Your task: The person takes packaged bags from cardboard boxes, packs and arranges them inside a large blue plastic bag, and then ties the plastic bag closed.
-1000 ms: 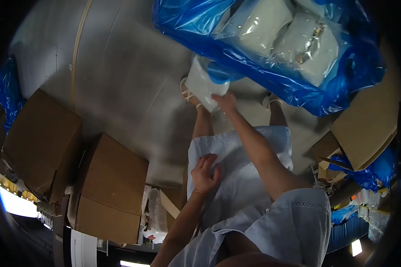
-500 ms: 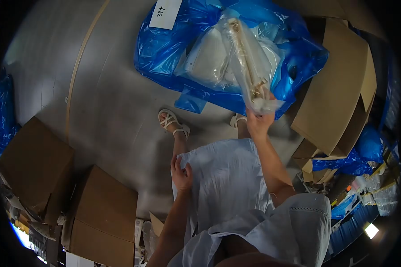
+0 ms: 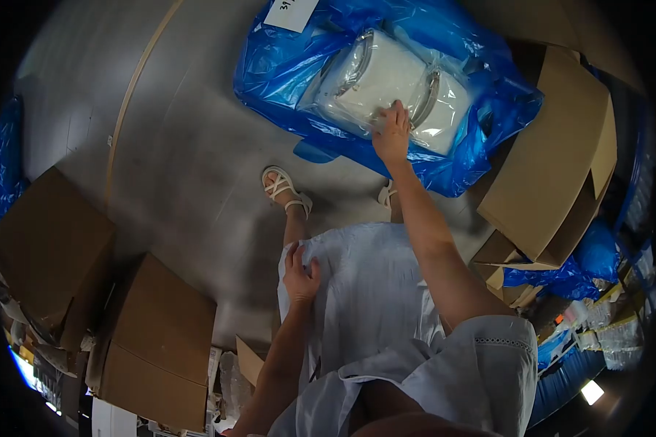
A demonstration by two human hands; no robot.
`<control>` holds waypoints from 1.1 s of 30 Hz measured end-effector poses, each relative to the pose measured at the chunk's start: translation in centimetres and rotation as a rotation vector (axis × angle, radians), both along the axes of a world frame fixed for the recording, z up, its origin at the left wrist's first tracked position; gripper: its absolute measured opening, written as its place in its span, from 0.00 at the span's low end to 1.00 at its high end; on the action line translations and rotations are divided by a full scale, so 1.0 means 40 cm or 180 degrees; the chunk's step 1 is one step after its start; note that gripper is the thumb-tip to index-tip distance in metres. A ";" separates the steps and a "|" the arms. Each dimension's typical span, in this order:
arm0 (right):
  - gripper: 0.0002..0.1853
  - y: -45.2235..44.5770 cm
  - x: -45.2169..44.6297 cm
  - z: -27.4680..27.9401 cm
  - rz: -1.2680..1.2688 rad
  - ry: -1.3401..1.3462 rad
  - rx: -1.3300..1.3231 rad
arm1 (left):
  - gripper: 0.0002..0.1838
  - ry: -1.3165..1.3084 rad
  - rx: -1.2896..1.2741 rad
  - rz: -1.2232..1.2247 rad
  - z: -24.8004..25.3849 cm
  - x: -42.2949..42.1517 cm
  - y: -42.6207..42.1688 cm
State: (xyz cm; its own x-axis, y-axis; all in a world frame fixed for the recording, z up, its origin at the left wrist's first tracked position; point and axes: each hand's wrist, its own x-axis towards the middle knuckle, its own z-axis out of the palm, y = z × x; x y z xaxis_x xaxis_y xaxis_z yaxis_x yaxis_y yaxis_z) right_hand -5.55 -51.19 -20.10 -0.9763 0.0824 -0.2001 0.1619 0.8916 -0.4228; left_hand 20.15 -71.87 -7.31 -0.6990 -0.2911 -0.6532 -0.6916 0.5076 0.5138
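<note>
My right hand (image 3: pixel 392 138) reaches into a blue plastic bag (image 3: pixel 270 76) on the floor. Its fingers are stretched out against the clear wrapping of white packages (image 3: pixel 390 69) that look like handbags with grey curved handles. A second white package (image 3: pixel 444 109) lies just right of the fingers. My left hand (image 3: pixel 299 278) rests on the pale skirt (image 3: pixel 364 284) over my lap, fingers loosely bent and apart, holding nothing.
A white card with handwriting (image 3: pixel 290 13) lies on the blue bag. An open cardboard box (image 3: pixel 543 167) stands to the right, with blue plastic (image 3: pixel 561 273) below it. Two brown boxes (image 3: pixel 55 247) (image 3: pixel 157 335) stand at left. A tan line (image 3: pixel 127 102) crosses the grey floor.
My right hand has let go of the clear-wrapped piece with gold-coloured parts, which no longer shows. It has moved left and forward onto the white packages. My left hand stays on my lap.
</note>
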 end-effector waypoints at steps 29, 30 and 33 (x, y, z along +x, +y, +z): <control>0.08 -0.521 -0.359 0.454 0.1692 -0.0636 -0.2644 | 0.41 0.0035 0.1242 0.0975 -0.115 -0.228 -0.057; 0.08 -0.529 -0.353 0.442 0.1679 -0.0649 -0.2622 | 0.49 0.0310 0.2077 0.1460 -0.116 -0.333 -0.048; 0.10 -0.519 -0.333 0.428 0.1499 -0.0194 -0.3073 | 0.61 0.0706 0.1417 0.1279 -0.367 -0.464 0.013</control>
